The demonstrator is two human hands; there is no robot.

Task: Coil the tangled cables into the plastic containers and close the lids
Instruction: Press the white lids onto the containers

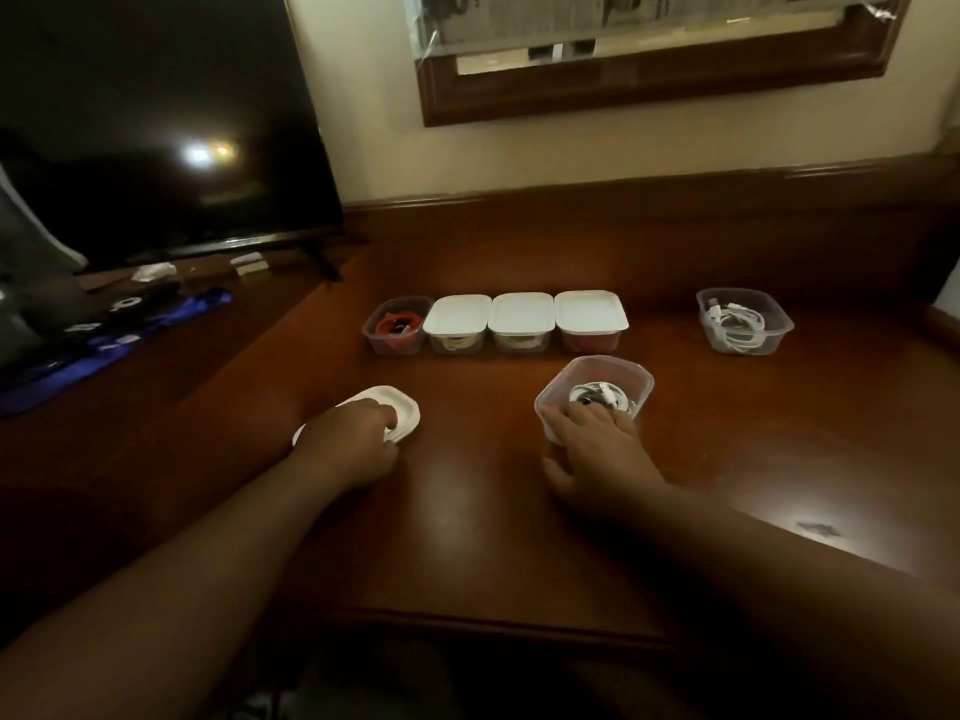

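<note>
My right hand (589, 449) grips the near rim of an open clear container (608, 376) that holds a coiled white cable (602, 394). My left hand (358, 441) rests on a small stack of white lids (389, 413), fingers closed on its edge. Behind stands a row of containers: one open with a red cable (397, 324), then three with white lids on (522, 317). Apart at the right, another open container (744, 319) holds a white cable.
The wooden desk (493, 511) ends in a front edge close to me. A dark TV screen (156, 122) stands at the back left, with a blue strap (104, 350) and small items in front of it. A framed mirror (649, 54) hangs on the wall.
</note>
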